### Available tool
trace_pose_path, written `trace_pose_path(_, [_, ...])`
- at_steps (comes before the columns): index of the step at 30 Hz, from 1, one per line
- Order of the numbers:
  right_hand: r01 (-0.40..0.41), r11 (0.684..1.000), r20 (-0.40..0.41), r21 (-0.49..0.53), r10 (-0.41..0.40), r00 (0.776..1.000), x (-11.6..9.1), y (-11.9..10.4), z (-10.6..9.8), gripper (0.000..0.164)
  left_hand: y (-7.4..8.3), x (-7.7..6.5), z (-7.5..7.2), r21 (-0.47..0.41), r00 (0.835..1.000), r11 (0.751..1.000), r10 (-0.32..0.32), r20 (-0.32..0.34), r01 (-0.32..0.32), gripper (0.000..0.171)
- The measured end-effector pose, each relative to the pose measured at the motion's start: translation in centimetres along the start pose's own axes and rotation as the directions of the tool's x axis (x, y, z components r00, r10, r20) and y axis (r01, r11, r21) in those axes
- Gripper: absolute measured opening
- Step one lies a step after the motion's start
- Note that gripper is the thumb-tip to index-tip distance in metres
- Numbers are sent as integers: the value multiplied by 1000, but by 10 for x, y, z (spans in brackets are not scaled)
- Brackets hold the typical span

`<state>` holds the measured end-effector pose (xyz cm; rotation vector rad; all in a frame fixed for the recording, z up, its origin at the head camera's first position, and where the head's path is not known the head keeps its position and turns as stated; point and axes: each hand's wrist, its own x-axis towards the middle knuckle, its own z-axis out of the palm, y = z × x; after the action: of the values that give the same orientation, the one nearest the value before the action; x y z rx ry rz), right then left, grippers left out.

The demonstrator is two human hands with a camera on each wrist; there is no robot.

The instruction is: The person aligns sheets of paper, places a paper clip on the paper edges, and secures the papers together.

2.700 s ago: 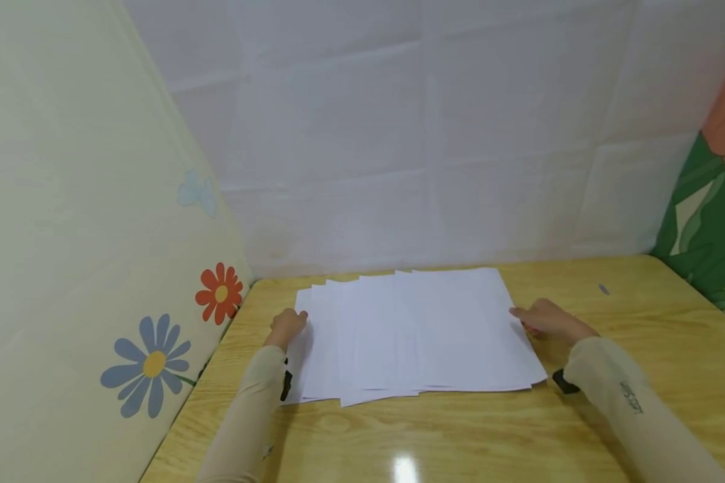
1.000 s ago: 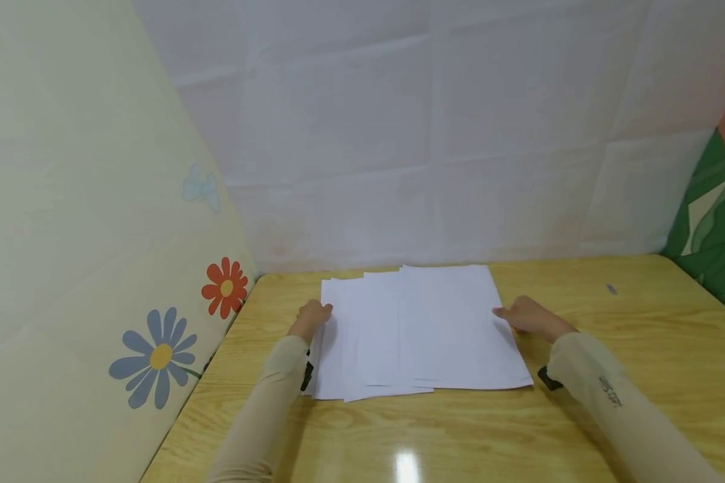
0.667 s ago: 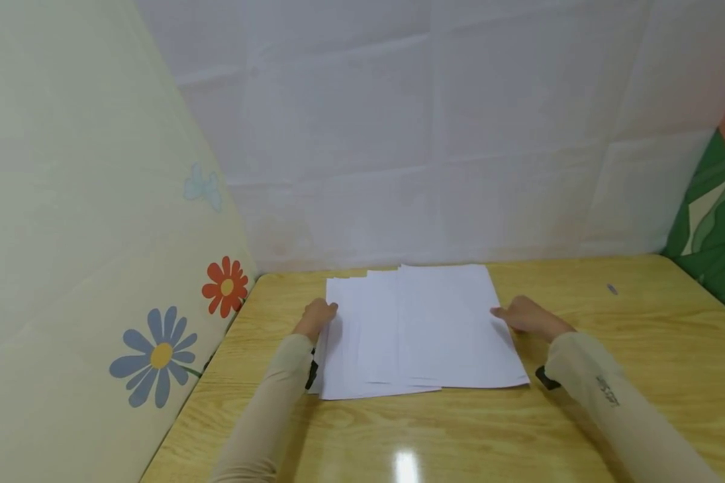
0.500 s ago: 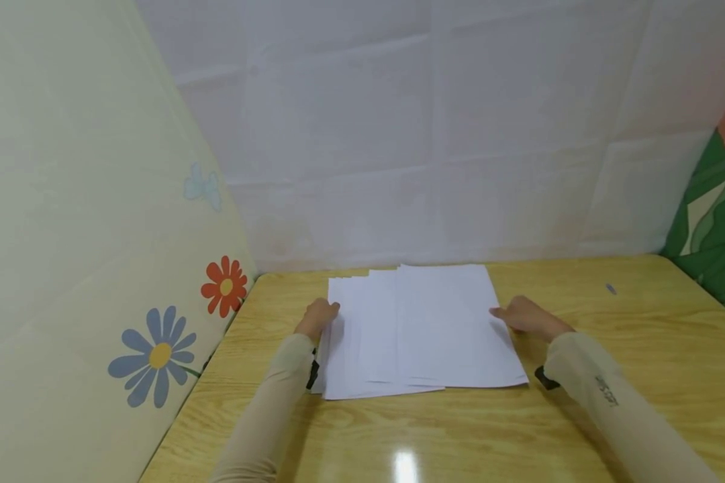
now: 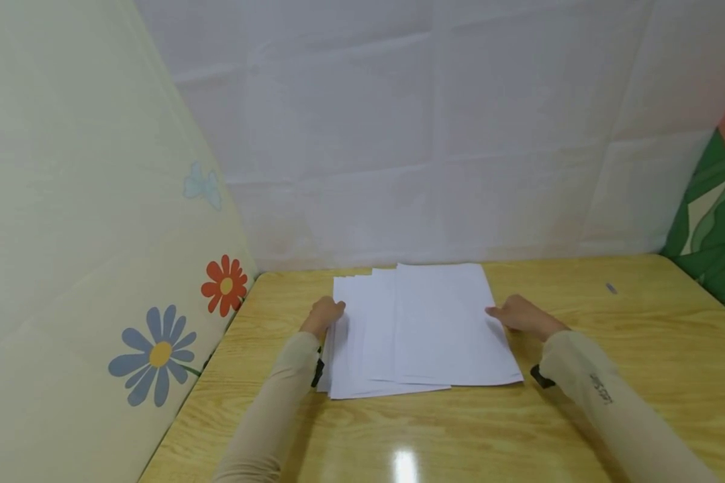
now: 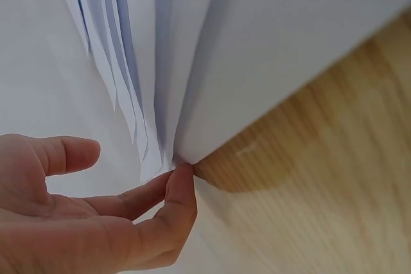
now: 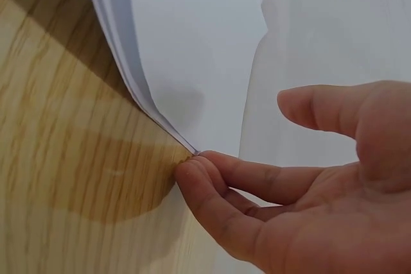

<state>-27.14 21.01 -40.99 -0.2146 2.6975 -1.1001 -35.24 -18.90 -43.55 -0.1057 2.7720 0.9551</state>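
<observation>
A fanned stack of white paper sheets (image 5: 441, 322) lies on the wooden table, the sheets overlapping with their left edges stepped. At the stack's left side is my left hand (image 5: 324, 315); in the left wrist view its bent fingertips (image 6: 182, 181) press against the sheet edges, thumb held away. My right hand (image 5: 522, 315) is at the opposite side. Its fingertips (image 7: 192, 168) push on the right edges in the right wrist view, where the sheets bow upward and the thumb stands apart from them.
The wooden table (image 5: 362, 436) reaches a white cloth backdrop (image 5: 350, 154) behind the stack. A flower-printed panel (image 5: 97, 201) borders the left side. A small bluish oval piece (image 5: 611, 288) lies at the right rear.
My left hand has moved right and my right hand slightly left. The sheets have slid together between them, so the fan is narrower and fewer stepped edges show.
</observation>
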Motion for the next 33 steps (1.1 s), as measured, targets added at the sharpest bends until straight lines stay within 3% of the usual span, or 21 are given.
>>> trace_pose_path(2, [14, 1000, -11, 5, -14, 1000, 1, 0, 1, 51, 4, -5, 1, -11, 1000, 1000, -8, 5, 8, 54])
trace_pose_path(4, [21, 1000, -22, 5, -21, 1000, 2, 1, 2, 51, 18, -20, -2, -31, 998, 998, -53, 21, 54, 52])
trace_pose_path(8, [21, 1000, -27, 11, -21, 999, 4, 3, 5, 51, 24, -29, -1, -61, 998, 997, -48, 31, 50, 54])
trace_pose_path(14, [10, 999, -9, 38, -9, 1000, 4, 2, 5, 50, 30, -25, 4, -94, 996, 992, -81, 34, 84, 55])
trace_pose_path(33, [11, 998, 12, 54, -11, 1000, 9, 0, 10, 50, 42, -27, 13, -101, 998, 994, -39, 40, 43, 53])
